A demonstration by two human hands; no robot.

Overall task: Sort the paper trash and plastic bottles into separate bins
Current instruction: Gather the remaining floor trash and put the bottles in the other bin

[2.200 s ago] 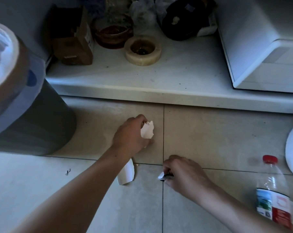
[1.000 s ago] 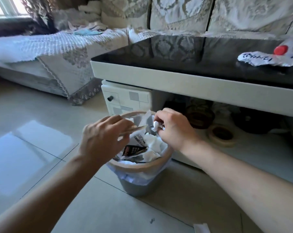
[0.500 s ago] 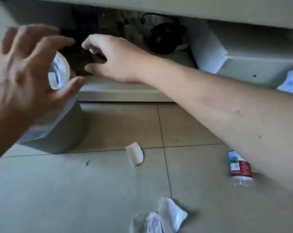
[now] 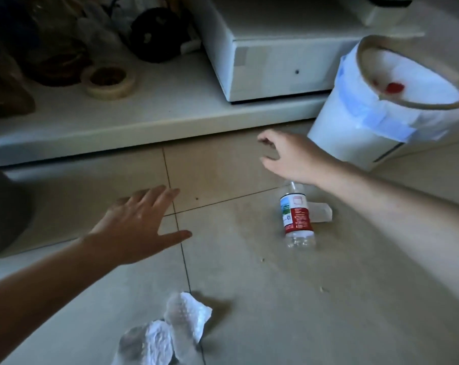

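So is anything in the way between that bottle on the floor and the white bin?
Nothing visible. The bottle lies on bare floor tile just in front of the white bin, partly over a pale scrap. Only the person's right hand hovers in between, open.

Left hand flat, fingers spread; right hand loosely curled.

Both hands empty above floor (bottle lying nearby).
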